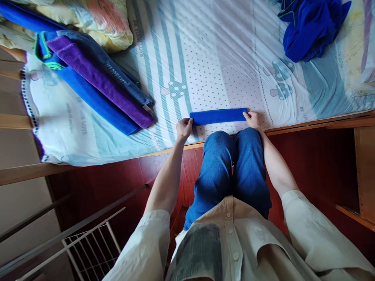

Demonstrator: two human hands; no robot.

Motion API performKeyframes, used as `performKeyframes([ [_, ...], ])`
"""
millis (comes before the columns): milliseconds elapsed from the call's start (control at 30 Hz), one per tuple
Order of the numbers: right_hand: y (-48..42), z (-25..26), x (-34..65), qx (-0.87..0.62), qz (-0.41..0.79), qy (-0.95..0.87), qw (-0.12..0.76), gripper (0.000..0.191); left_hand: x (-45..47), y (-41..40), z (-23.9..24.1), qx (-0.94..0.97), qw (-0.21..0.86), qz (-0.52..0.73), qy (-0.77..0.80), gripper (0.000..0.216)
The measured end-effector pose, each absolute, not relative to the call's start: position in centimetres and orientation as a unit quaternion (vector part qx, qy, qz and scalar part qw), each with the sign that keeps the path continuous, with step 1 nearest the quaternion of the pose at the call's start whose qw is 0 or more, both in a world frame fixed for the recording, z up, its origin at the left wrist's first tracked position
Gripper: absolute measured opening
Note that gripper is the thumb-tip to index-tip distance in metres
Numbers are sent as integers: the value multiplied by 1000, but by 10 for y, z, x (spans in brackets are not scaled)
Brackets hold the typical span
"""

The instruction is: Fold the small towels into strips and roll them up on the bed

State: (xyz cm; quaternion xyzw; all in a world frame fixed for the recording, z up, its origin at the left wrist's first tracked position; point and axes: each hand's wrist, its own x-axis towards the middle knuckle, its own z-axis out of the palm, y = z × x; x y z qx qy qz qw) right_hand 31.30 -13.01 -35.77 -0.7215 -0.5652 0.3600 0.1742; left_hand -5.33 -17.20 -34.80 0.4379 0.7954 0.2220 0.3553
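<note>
A blue cloth folded into a narrow flat strip [219, 116] lies along the near part of the bed, just beyond my knees. My left hand [184, 128] pinches its left end between thumb and fingers. At the opposite end, my right hand [252, 119] grips the right corner the same way. The strip looks straight and smooth between the two hands. Whether it rests fully on the sheet or is slightly raised, I cannot tell.
Folded blue, purple [102, 80] and dark denim-like pieces lie side by side on the bed's left. A crumpled blue cloth [312, 33] sits at the far right. Behind the folded pieces is a yellowish quilt [108, 23]. A white wire rack [93, 246] stands low at left.
</note>
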Motion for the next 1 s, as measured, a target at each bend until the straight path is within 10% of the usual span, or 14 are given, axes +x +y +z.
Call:
performKeyframes([
  [667, -104, -347, 323, -720, 323, -607, 87, 35, -50, -179, -349, 381, 349, 249, 819, 20],
  [1000, -57, -311, 215, -490, 357, -794, 50, 68, -51, -174, -355, 238, 449, 334, 794, 37],
])
